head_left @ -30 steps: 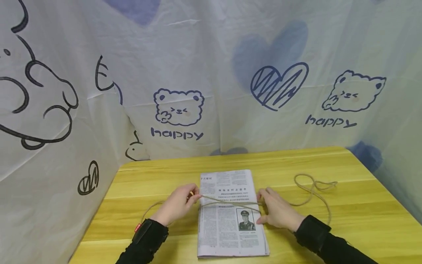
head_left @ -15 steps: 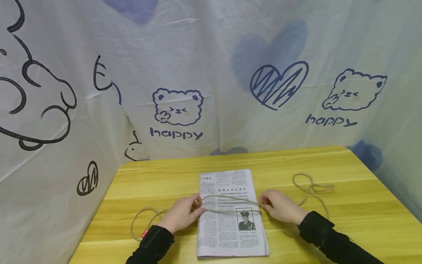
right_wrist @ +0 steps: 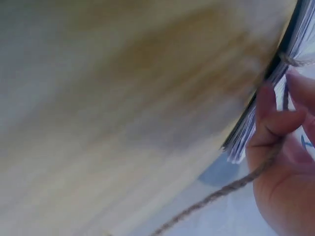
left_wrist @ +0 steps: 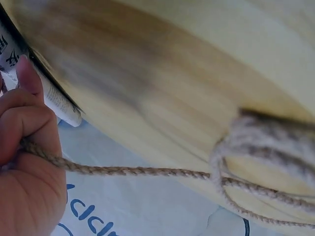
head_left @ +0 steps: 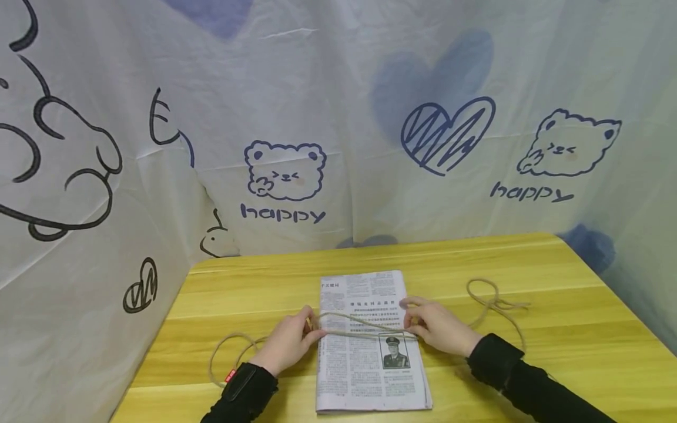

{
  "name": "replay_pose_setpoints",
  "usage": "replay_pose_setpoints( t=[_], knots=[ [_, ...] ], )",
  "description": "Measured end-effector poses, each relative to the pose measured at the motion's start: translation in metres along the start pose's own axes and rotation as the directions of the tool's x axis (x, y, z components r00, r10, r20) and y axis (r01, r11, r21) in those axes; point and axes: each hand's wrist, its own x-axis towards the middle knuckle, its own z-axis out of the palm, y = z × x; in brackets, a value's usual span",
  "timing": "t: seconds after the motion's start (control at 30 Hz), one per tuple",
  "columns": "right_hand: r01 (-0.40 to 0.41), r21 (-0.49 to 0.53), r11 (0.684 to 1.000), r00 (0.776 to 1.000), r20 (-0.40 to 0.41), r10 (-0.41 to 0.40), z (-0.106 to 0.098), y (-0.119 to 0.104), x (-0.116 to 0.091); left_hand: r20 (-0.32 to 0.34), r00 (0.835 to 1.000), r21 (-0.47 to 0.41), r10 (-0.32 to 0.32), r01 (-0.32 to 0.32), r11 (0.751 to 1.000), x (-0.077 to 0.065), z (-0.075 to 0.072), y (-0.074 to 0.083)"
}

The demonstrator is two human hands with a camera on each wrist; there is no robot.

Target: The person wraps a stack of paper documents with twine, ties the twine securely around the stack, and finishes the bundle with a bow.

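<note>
A folded stack of newspapers point(head_left: 365, 376) lies on the table, with two strands of thin twine point(head_left: 359, 334) running across its middle. My left hand point(head_left: 290, 343) is at the stack's left edge. In the left wrist view its fingers curl round the twine point(left_wrist: 133, 171), which trails away from the palm. At the right edge, my right hand point(head_left: 444, 329) pinches the twine between thumb and fingers, its fingertips over the paper. The right wrist view shows the twine point(right_wrist: 211, 196) passing through that hand, beside the layered paper edge point(right_wrist: 241, 140).
Loose twine point(head_left: 494, 302) lies in a loop on the table at the right. Another twine loop point(head_left: 217, 352) lies near the left wrist, by a small red tag point(head_left: 230, 375). A printed cloth point(head_left: 349, 117) hangs behind the yellow wood-grain table point(head_left: 264, 273).
The left hand has moved slightly right and down. The right hand has changed its hold and shifted left over the paper's edge. The upper strand now bows above the lower one.
</note>
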Motion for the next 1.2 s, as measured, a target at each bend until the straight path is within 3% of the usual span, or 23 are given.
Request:
replay_pose_setpoints(
  t=[0.17,0.3,0.53,0.77,1.03,1.2],
  knots=[
    [0.039,-0.071,0.997,0.999,0.033,-0.037,0.0,-0.004,0.005,-0.007,0.999,-0.001,-0.031,0.031,1.0,0.0,-0.007,0.002],
    [0.051,-0.122,0.991,0.999,0.023,-0.049,0.002,-0.006,0.008,-0.018,1.0,0.019,-0.003,0.003,1.0,0.0,-0.014,0.005],
    [0.037,-0.132,0.991,0.999,0.008,-0.037,0.005,-0.006,0.007,-0.033,0.999,-0.03,0.027,-0.028,0.999,-0.005,-0.027,0.008],
    [0.045,-0.119,0.992,0.999,0.012,-0.044,0.007,-0.008,0.006,-0.042,0.999,-0.079,-0.022,0.019,0.997,-0.013,-0.035,0.001],
    [-0.023,-0.05,0.998,1.0,0.016,0.024,0.006,-0.012,-0.001,0.005,0.999,-0.05,-0.034,0.034,0.998,-0.012,-0.014,-0.004],
    [-0.168,0.111,0.979,0.986,0.019,0.167,0.008,-0.019,-0.008,-0.041,0.999,-0.068,-0.026,0.024,0.997,-0.011,-0.006,0.002]
  ],
)
